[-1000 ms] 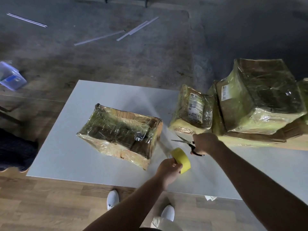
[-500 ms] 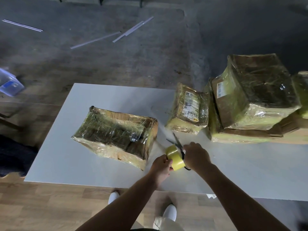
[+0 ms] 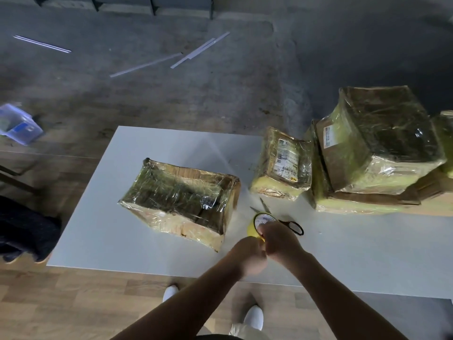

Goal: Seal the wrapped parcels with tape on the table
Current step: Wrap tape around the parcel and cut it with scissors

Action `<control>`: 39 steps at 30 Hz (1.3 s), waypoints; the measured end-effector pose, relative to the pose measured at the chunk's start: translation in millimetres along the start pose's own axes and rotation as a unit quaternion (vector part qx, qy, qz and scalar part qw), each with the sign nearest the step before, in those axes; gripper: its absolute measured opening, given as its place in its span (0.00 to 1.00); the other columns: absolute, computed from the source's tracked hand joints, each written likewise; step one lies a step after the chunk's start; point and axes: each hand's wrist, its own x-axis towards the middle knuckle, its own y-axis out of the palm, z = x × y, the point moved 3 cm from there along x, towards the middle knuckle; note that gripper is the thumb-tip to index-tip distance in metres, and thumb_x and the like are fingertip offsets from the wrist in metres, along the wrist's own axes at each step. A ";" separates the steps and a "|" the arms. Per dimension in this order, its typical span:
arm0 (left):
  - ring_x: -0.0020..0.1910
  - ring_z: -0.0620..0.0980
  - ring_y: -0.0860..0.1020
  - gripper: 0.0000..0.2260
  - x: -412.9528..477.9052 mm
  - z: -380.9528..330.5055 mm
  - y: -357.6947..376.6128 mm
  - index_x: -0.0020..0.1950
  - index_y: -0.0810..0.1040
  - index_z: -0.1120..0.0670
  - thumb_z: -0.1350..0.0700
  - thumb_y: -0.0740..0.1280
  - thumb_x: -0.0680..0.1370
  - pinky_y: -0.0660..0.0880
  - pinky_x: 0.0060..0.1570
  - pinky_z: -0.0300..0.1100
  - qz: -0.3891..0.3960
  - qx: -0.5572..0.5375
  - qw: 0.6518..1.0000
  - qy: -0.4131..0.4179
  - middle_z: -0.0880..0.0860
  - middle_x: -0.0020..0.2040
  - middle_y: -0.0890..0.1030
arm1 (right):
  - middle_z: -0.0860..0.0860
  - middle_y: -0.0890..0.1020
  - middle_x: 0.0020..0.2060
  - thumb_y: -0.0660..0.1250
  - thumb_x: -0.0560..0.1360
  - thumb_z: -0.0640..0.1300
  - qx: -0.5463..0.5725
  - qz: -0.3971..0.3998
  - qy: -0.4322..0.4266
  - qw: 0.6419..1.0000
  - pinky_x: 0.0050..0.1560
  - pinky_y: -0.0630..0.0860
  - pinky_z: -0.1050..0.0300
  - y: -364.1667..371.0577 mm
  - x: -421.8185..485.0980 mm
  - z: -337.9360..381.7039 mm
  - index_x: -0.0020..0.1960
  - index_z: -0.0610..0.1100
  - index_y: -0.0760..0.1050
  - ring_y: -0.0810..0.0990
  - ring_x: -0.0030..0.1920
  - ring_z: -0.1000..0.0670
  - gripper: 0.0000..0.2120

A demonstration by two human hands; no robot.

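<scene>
At the near edge of the counter (image 3: 117,231), your left hand (image 3: 250,253) grips the tape (image 3: 256,225) and your right hand (image 3: 282,241) pinches at its rim, scissors (image 3: 293,226) lying just behind, while the parcel (image 3: 181,200) beside them shows no strip yet, so sealing seems barely started.

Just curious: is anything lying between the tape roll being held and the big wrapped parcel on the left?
Nothing visible does: only bare table separates the tape roll from that parcel. The scissors lie beyond the roll, toward the right, out of the path.
</scene>
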 end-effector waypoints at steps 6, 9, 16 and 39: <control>0.39 0.54 0.80 0.10 -37.4 -8.1 -69.7 0.46 0.78 0.56 0.55 0.59 0.78 0.75 0.39 0.45 -0.251 0.013 0.962 0.110 0.55 0.41 0.83 | 0.44 0.81 0.48 0.60 0.77 0.41 0.058 -0.005 0.027 0.998 0.50 0.74 0.57 13.9 11.9 21.2 0.52 0.37 0.77 0.79 0.52 0.45 0.11; 0.32 0.51 0.78 0.09 -60.2 0.5 -105.4 0.45 0.79 0.56 0.56 0.60 0.76 0.72 0.30 0.40 -0.423 -0.006 0.885 0.194 0.51 0.37 0.82 | 0.44 0.79 0.36 0.55 0.76 0.40 0.122 -0.175 0.033 0.976 0.39 0.74 0.55 2.3 11.7 37.6 0.42 0.38 0.78 0.79 0.38 0.43 0.14; 0.49 0.56 0.77 0.15 -43.7 57.7 -112.2 0.55 0.81 0.57 0.57 0.59 0.74 0.77 0.47 0.52 -0.387 0.134 0.897 0.165 0.53 0.51 0.81 | 0.50 0.77 0.35 0.53 0.83 0.47 0.391 -0.208 0.058 0.895 0.29 0.66 0.72 -38.2 0.5 93.9 0.48 0.41 0.73 0.73 0.32 0.56 0.14; 0.54 0.55 0.80 0.16 -60.2 89.6 -164.5 0.50 0.83 0.55 0.54 0.57 0.75 0.79 0.51 0.50 -0.372 0.233 0.866 0.239 0.52 0.50 0.84 | 0.36 0.74 0.62 0.55 0.81 0.57 0.396 -0.092 0.191 0.893 0.59 0.73 0.49 -44.0 23.3 107.5 0.73 0.36 0.59 0.74 0.62 0.37 0.30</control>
